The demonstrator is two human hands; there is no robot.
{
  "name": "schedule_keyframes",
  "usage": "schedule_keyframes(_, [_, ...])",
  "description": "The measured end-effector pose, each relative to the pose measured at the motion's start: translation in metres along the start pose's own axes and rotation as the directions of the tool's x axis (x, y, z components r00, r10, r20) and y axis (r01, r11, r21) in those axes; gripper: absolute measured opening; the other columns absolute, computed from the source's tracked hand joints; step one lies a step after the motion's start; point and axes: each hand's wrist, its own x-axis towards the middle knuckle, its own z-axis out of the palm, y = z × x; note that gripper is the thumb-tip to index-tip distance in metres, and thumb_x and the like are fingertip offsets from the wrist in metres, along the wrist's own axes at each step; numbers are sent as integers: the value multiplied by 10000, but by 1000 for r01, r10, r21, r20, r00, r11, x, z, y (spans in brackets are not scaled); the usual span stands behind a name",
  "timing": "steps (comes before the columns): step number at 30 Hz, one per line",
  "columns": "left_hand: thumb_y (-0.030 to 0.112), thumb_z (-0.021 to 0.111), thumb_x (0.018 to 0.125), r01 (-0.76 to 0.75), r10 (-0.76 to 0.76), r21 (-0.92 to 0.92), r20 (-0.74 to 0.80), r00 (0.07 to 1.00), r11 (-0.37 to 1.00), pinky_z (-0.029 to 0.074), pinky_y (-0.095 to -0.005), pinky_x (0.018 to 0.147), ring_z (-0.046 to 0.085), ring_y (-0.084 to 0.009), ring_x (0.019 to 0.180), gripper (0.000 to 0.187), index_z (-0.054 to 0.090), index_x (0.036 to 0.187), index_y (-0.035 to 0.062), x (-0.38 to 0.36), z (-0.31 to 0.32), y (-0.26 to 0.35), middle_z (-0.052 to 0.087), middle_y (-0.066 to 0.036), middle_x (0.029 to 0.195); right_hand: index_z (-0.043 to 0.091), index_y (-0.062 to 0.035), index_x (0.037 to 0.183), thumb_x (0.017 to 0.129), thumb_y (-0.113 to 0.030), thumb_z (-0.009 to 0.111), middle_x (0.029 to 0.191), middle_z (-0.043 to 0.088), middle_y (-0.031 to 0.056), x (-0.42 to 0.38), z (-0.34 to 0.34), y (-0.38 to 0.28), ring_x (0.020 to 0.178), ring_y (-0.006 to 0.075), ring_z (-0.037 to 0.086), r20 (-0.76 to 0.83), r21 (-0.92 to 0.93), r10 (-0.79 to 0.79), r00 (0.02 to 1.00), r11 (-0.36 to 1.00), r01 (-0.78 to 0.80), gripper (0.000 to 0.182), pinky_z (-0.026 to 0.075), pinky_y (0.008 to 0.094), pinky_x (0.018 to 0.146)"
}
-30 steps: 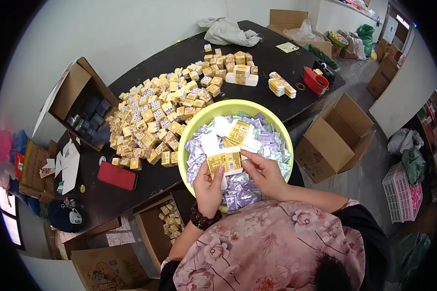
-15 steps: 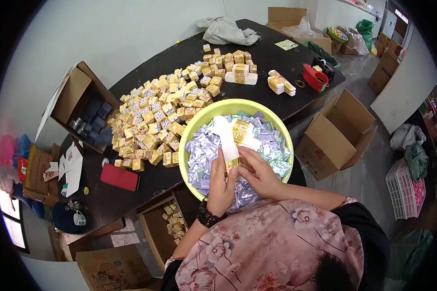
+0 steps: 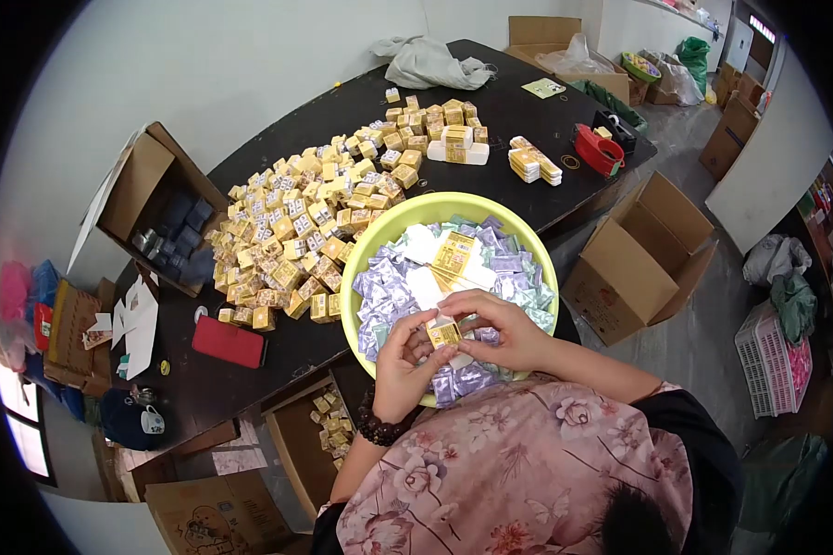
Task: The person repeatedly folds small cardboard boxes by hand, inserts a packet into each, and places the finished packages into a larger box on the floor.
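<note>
Above a yellow-green basin (image 3: 352, 268), both my hands are closed around a small yellow-and-white carton box (image 3: 443, 334). My left hand (image 3: 404, 366) grips it from the left, with a beaded bracelet at the wrist. My right hand (image 3: 498, 333) holds its top and right side, fingers bent. Purple sachets (image 3: 379, 285) and pale green sachets (image 3: 535, 319) fill the basin. Just beyond my fingers, flat yellow-and-white cartons (image 3: 455, 254) lie on the sachets.
A heap of small yellow boxes (image 3: 287, 227) covers the black table's left side. Stacked flat cartons (image 3: 534, 161), a red tape dispenser (image 3: 599, 151) and a red phone case (image 3: 229, 342) also lie there. Open cardboard boxes stand at left (image 3: 148, 185) and right (image 3: 640, 259).
The long white carton piece between my hands now appears as a compact box held lower. My right hand has moved over its top. More flat cartons show in the basin.
</note>
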Motion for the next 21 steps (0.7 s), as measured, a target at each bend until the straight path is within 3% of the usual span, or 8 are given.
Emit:
schedule_keyframes(2, [-87, 652, 847, 53, -52, -75, 13, 999, 996, 526, -281, 881, 600, -168, 1062, 456, 470, 1260, -24, -1, 1, 2, 593, -108, 1143, 549, -54, 1205, 824, 33, 650, 1262, 479, 85, 3, -4, 0, 1143, 184, 544, 77, 140, 45, 996, 989, -55, 404, 490, 333, 954])
schedule_keyframes(6, [-92, 659, 838, 74, -71, -49, 75, 995, 996, 528, -276, 893, 601, -167, 1061, 451, 477, 1246, -30, -2, -5, -7, 557, -115, 1182, 572, -51, 1124, 830, 33, 646, 1209, 483, 74, 1, -5, 12, 1126, 161, 540, 116, 147, 55, 992, 987, -72, 315, 475, 315, 959])
schedule_keyframes(8, [-103, 662, 828, -23, 21, 40, 49, 999, 999, 530, -272, 905, 588, -167, 1080, 457, 489, 1244, -29, -2, -6, -9, 497, -131, 1247, 579, -40, 1082, 844, 23, 646, 1232, 478, 89, -3, 4, 17, 1144, 155, 527, -27, 300, 129, 991, 947, -115, 255, 470, 307, 952])
schedule_keyframes(11, [-118, 651, 826, -60, 60, 178, 6, 998, 982, 535, -276, 911, 570, -164, 1101, 464, 455, 1234, -18, -1, 0, -4, 454, -134, 1277, 569, -27, 1031, 858, 23, 640, 1183, 515, 100, -3, 3, 23, 1119, 154, 543, 0, 292, 75, 997, 954, -72, 193, 470, 311, 949])
schedule_keyframes(12, [-118, 651, 826, -60, 60, 177, 6, 998, 982, 535, -276, 911, 570, -164, 1101, 464, 455, 1234, -18, 0, 1, -5, 454, -134, 1277, 569, -27, 1031, 858, 23, 640, 1183, 515, 100, -2, 2, 21, 1119, 154, 543, 0, 292, 75, 997, 954, -72, 193, 470, 311, 949])
schedule_keyframes(14, [-123, 636, 834, -55, 52, -40, -76, 996, 998, 546, -284, 878, 562, -175, 1114, 458, 411, 1210, 6, 0, 2, -7, 477, -123, 1253, 558, -16, 960, 875, 38, 623, 1147, 544, 94, -1, 3, 13, 1127, 166, 535, -43, 254, 65, 997, 966, -52, 120, 433, 341, 1002])
schedule_keyframes(17, [-116, 638, 837, -47, 46, -18, -56, 997, 999, 544, -277, 856, 570, -183, 1105, 455, 380, 1185, 25, 1, 3, -9, 489, -124, 1253, 546, -24, 916, 878, 14, 643, 1113, 574, 90, 2, 5, 7, 1105, 153, 544, -24, 378, 179, 983, 912, -157, 111, 445, 326, 978])
schedule_keyframes(21, [-94, 660, 832, -14, 19, 73, -68, 998, 997, 536, -287, 861, 569, -198, 1124, 470, 391, 1200, 20, -2, 5, -11, 507, -138, 1262, 560, -22, 934, 864, 0, 675, 1086, 598, 82, 2, 5, 21, 1037, 123, 568, 1, 369, 181, 983, 914, -168, 137, 474, 280, 906])
